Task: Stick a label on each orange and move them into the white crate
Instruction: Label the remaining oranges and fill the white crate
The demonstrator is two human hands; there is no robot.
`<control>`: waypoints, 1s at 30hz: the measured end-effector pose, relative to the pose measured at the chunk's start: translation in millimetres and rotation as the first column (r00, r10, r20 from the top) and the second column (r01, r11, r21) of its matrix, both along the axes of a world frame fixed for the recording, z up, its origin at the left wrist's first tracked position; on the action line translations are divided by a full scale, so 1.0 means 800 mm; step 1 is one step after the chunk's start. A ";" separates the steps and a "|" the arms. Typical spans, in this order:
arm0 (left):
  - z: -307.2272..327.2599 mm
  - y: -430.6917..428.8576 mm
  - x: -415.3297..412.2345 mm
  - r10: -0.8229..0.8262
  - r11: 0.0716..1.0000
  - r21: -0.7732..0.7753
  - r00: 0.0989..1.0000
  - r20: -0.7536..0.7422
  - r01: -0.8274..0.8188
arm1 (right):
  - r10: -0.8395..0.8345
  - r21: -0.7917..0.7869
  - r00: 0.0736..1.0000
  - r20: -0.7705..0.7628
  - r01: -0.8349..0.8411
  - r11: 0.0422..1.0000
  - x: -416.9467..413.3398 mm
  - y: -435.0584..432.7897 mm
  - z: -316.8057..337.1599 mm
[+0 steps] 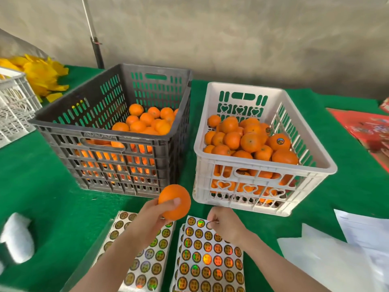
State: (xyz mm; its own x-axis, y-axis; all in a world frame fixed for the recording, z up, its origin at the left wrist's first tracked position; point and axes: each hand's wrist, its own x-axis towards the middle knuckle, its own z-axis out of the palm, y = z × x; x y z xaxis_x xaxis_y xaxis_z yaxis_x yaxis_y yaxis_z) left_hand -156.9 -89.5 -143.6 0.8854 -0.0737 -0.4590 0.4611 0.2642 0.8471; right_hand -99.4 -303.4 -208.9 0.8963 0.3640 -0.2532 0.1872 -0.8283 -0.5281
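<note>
My left hand (pixel 152 216) grips an orange (pixel 174 200) in the air just in front of the two crates. My right hand (pixel 226 223) pinches a round label at the top right corner of a label sheet (pixel 207 262) lying on the green table. A second label sheet (pixel 147 264) lies under my left forearm. The white crate (pixel 263 186) at right holds several oranges, one orange (pixel 279 141) showing a sticker. The dark grey crate (pixel 117 142) at left holds several unlabelled oranges.
White papers (pixel 345 258) lie at the right front. A white object (pixel 17 237) sits at the left front. Another white crate (pixel 14 106) and yellow packaging (pixel 42 74) stand at far left, red cartons (pixel 370 131) at far right, a pole (pixel 95 43) behind.
</note>
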 end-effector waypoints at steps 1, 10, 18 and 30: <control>-0.007 0.000 0.000 -0.037 0.999 0.002 0.999 -0.002 0.037 | 0.001 0.054 1.000 -0.012 0.000 0.999 0.000 -0.001 0.004; -0.041 -0.035 0.020 -0.172 0.984 -0.066 0.982 -0.078 0.167 | -0.044 0.183 0.953 0.300 -0.012 0.983 -0.010 -0.004 0.033; -0.058 -0.044 0.027 -0.048 0.922 -0.387 0.992 -0.118 -0.002 | -0.187 0.162 0.880 0.437 0.127 0.979 -0.050 0.015 0.010; -0.066 -0.036 0.015 -0.075 0.936 -0.351 0.975 -0.210 -0.003 | -0.267 0.346 0.899 0.346 0.142 0.927 -0.073 0.027 0.004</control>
